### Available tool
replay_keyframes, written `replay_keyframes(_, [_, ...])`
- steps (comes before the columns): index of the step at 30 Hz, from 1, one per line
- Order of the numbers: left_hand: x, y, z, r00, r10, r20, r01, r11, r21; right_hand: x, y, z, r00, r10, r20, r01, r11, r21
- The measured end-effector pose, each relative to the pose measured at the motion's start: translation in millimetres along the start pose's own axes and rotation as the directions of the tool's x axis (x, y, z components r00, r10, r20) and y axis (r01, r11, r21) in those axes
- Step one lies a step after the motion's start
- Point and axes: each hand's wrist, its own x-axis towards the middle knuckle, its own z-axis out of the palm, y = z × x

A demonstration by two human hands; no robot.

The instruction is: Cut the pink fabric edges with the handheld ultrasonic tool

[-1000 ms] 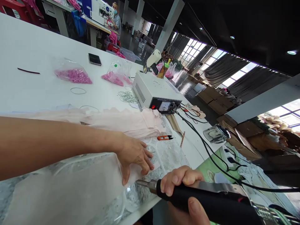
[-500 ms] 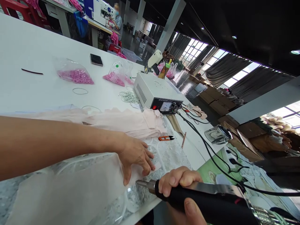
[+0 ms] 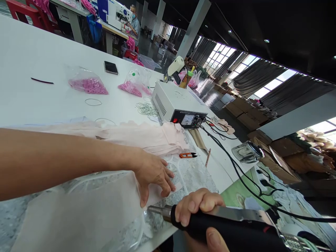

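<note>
My left hand [image 3: 154, 175] lies with fingers spread on pale fabric [image 3: 78, 210], which covers a clear plastic template over a grey speckled sheet [image 3: 198, 171]. A narrow strip of the fabric shows under the fingers. My right hand [image 3: 199, 210] is wrapped round a black corded handpiece [image 3: 223, 225], its pointed metal tip lying close to my left thumb, by the fabric's edge. Whether the tip touches the fabric I cannot tell. Beyond my left hand is a stack of pale pink fabric pieces [image 3: 141, 136]. Orange thread snips [image 3: 188, 155] rest to the right of it.
A white control box [image 3: 181, 101] with a dial stands behind, black cables [image 3: 231, 159] running from it across the right side. A glass jar [image 3: 246, 152] lies near the table's right edge. Bags of pink bits [image 3: 89, 84], a phone [image 3: 110, 67] and elastic loops [image 3: 147, 109] are farther back.
The handpiece's tip has shifted slightly left, nearer my left thumb and the fabric's edge. My left hand stays pressed in place; the whole view has moved a little.
</note>
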Motion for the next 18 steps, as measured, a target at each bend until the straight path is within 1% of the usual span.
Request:
replay_keyframes(3, [-0.5,-0.1,-0.1,1.000,0.000,0.005,0.000,1.000,-0.008,0.1,0.7,0.3,1.000,0.003,0.005,-0.003,1.000,0.012])
replay_keyframes(11, [-0.8,0.0,1.1,0.999,-0.019,-0.039,0.017,0.999,-0.039,0.0,-0.6,-1.4,0.998,0.032,0.056,-0.033,0.999,0.018])
replay_keyframes(15, [-1.0,1.7,0.3,1.000,-0.017,-0.026,0.017,0.999,-0.034,-1.3,-0.3,-1.5,0.999,0.027,0.019,-0.028,0.998,0.057])
replay_keyframes(18, [-1.3,3.3,-0.8,0.999,-0.021,-0.033,0.020,0.999,-0.025,-0.3,-4.1,-7.4,1.000,0.012,0.012,-0.013,0.996,0.085])
